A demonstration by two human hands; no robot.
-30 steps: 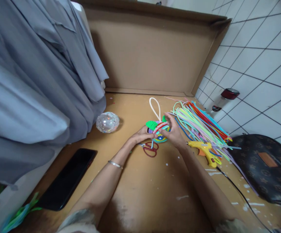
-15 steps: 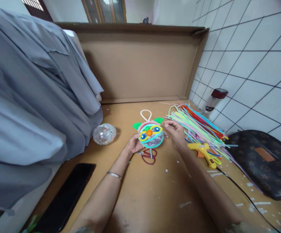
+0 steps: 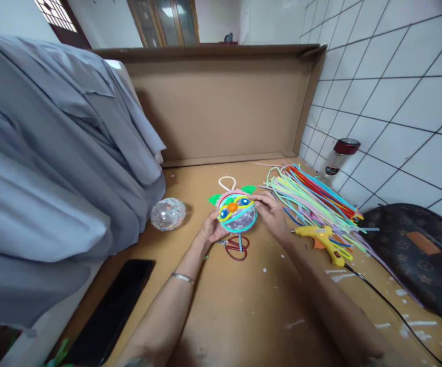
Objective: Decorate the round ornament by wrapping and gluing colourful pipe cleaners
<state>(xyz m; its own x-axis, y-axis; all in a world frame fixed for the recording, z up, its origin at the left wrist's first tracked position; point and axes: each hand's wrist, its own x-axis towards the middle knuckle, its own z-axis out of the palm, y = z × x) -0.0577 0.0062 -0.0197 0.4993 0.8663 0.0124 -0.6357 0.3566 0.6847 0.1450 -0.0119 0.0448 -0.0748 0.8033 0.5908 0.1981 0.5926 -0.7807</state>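
A clear ball decorated as a face (image 3: 239,216), with green ears, blue eyes, an orange nose and a white loop on top, is near the middle of the table. My left hand (image 3: 213,227) grips its left side. My right hand (image 3: 271,211) has its bent fingers on the ball's right edge, by the eye. Red-handled scissors (image 3: 237,248) lie just below the ball. To the left rests another clear ball (image 3: 168,214) with colored specks.
Right of my hands lie a yellow glue gun (image 3: 322,239) with a cord, a pile of colored pipe cleaners (image 3: 312,196), a bottle (image 3: 339,155) and a dark bag (image 3: 415,255). At left are a black phone (image 3: 111,311) and grey cloth (image 3: 63,153). Cardboard (image 3: 221,107) stands behind.
My right hand has moved left and now touches the decorated ball's right edge. My left hand keeps its hold. The view has shifted slightly.
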